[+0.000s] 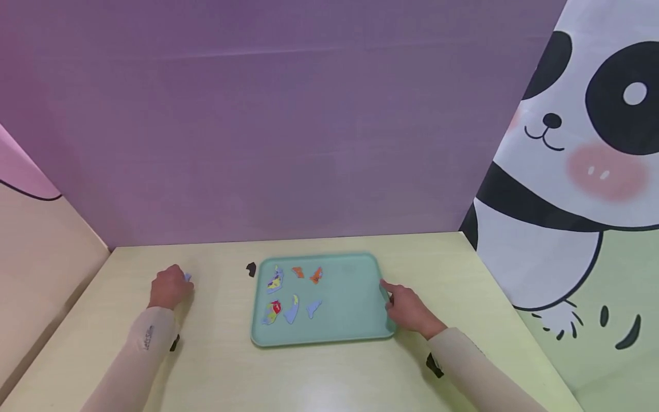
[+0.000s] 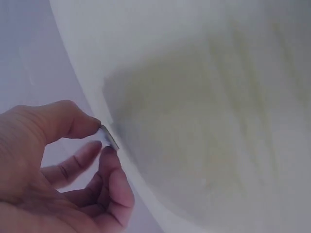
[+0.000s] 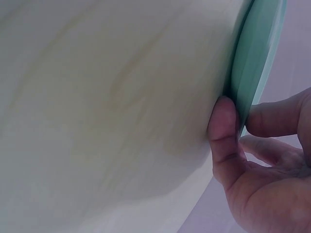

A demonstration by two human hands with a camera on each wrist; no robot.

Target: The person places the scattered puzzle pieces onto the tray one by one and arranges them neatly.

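Observation:
My left hand is above the left part of the table and pinches a small flat lavender piece between thumb and fingers. In the left wrist view that piece appears edge-on, thin and pale. On the right, my right hand grips the right rim of a green tray; the rim lies between thumb and finger in the right wrist view. Several flat puzzle-like pieces lie in the tray's left half, among them an orange piece, a lavender piece and a red-and-yellow piece.
A small black piece lies on the pale wooden table, just outside the tray's upper left corner. Behind the table stands a purple wall panel. A panel with a panda picture borders the right side.

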